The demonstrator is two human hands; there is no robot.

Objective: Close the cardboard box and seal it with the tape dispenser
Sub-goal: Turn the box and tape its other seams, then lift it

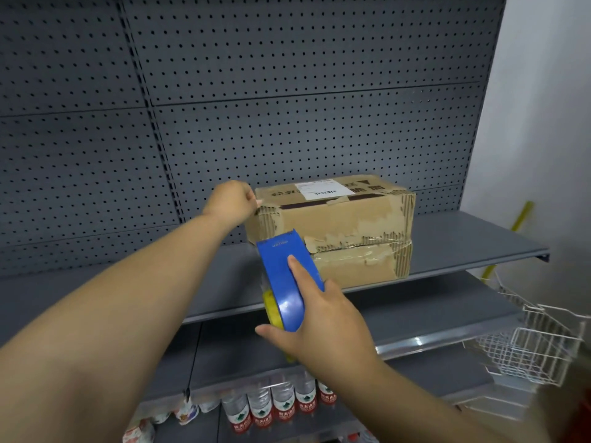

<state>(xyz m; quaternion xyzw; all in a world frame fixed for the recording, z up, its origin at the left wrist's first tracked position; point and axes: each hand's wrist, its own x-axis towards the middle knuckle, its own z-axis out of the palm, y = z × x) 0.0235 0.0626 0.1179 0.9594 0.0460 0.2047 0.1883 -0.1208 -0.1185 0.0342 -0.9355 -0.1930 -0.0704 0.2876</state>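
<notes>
Head view looks down past both my bare forearms at a grey shelf (pixel 463 238) backed by pegboard (pixel 287 91). On that shelf sits the cardboard box (pixel 339 219), worn and scuffed, with a white label (pixel 323 190) on its top and old tape peeling along its front face. Its top flaps lie down, with a dark strip running along the seam.

My left hand (pixel 230 201) is curled at the box's upper left corner, fingers closed and pinching something small and pale at that corner; I cannot tell what it is.

My right hand (pixel 323 327) grips the blue tape dispenser (pixel 287 282), forefinger stretched flat along its blue side, thumb hooked under the bottom edge. A yellow roll core (pixel 271 310) shows on its left. The dispenser's front end is up against the lower left of the box's front face; whether it touches I cannot tell.

Lower down, water bottles (pixel 281 404) stand in a row, and white wire baskets (pixel 537 350) hang at right.
</notes>
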